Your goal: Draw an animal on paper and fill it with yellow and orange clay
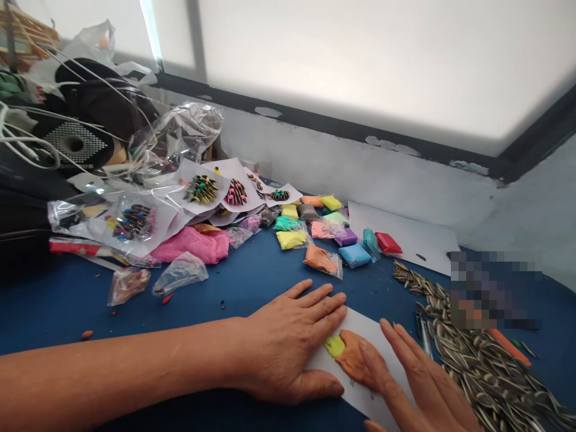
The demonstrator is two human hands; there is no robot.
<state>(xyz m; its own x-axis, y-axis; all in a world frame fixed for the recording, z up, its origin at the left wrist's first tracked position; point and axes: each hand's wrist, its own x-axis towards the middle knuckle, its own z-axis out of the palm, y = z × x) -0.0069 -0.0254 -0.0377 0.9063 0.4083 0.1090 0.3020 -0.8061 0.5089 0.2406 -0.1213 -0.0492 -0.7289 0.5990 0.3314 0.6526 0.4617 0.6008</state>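
A white sheet of paper [382, 342] lies on the blue table, bearing a flattened patch of orange clay [353, 359] and a smaller yellow-green clay patch [334, 346] beside it. My left hand [292, 342] rests flat across the paper's left part, fingers spread, holding nothing. Over the right side of the orange clay, my right hand [418, 378] has its fingers stretched out, and the thumb or a finger touches the clay. The lower part of that hand runs out of the frame.
Sunflower seeds [486, 360] are heaped at the right. Small packets of coloured clay, among them a blue packet [355, 255], lie beyond my hands. Seed-and-clay figures on paper [236, 192], a pink cloth [193, 245] and plastic bags crowd the back left. A white sheet [405, 231] lies by the wall.
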